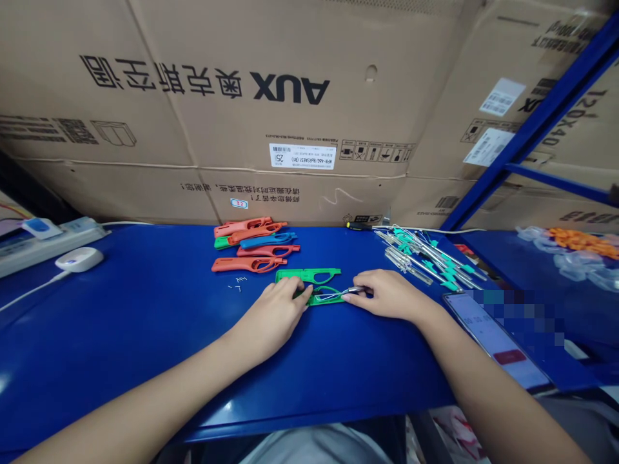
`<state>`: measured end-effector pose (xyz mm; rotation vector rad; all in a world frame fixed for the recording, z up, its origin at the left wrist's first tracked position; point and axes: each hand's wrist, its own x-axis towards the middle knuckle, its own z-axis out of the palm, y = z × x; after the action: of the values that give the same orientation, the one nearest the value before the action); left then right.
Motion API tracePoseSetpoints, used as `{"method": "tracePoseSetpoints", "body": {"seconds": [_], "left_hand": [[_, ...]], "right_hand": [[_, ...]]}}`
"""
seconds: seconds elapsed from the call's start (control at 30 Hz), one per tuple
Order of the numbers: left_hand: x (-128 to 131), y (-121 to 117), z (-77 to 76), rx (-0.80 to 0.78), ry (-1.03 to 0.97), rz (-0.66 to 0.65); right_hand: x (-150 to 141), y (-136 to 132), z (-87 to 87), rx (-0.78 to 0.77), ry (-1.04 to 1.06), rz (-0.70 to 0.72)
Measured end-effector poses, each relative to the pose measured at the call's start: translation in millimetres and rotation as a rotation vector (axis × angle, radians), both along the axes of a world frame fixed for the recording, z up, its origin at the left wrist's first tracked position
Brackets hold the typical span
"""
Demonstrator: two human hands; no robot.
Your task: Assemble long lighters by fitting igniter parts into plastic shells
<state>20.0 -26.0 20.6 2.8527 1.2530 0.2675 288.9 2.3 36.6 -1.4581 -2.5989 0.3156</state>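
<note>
Green plastic at the left fingertips: near casing half (331,301), flat on the blue table (358,367), between left hand (278,312) and right hand (382,293). Runs lengthwise from the left hand toward the right, with left end hidden beneath the left fingers and looped end pointing at the right thumb. Gripped narrowly at that hidden end by the left hand, thumb toward the near edge.

In the right hand, a narrow pinch, thumb against forefinger, on a silvery metal rod (355,290). Reaches leftward from that pinch, roughly along the casing half's own long axis, to its looped end; cannot tell whether seated in the shell or just above. Trails a pale wire (333,295) from the rod's left tip, across the loop, almost to the left thumb. Closer to the right hand at the rod, closer to the left at the wire's far end.

Just beyond the left fingers, roughly parallel to the near half, a far casing half (293,273), also green; cannot tell whether touched. Ahead and leftward of the left hand, red casings (236,264) with a blue casing (265,240) among them, and small screws (238,288) nearer. Ahead and rightward of the right hand, a bundle of rods (425,254); straight beyond, a screwdriver (358,226). Right of the right wrist, a phone (493,341), face up.
</note>
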Motion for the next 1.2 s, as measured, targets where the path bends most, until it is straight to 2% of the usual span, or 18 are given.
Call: {"method": "tracePoseSetpoints", "body": {"seconds": [0.17, 0.33, 0.53, 0.73, 0.9, 1.2], "left_hand": [[1.1, -0.1, 3.1, 0.001, 0.021, 0.019], [-4.7, 4.5, 1.9, -0.066, -0.127, 0.021], [-9.9, 9.0, -2.7, -0.102, -0.252, -0.01], [-10.4, 11.1, -4.7, -0.068, -0.242, -0.037], [-10.9, 11.7, -4.9, -0.059, -0.226, -0.048], [-10.5, 12.7, -3.2, -0.023, -0.22, -0.054]], "right_hand": [[0.6, -4.2, 5.6, -0.048, 0.076, 0.009], [6.0, -3.1, 6.3, -0.137, 0.205, 0.011], [10.2, -0.2, 2.9, -0.161, 0.282, 0.073], [8.2, 2.2, 2.1, -0.168, 0.343, 0.124], [7.9, 4.8, -1.3, -0.114, 0.383, 0.176], [9.7, 5.7, -1.0, -0.155, 0.389, 0.122]]}}
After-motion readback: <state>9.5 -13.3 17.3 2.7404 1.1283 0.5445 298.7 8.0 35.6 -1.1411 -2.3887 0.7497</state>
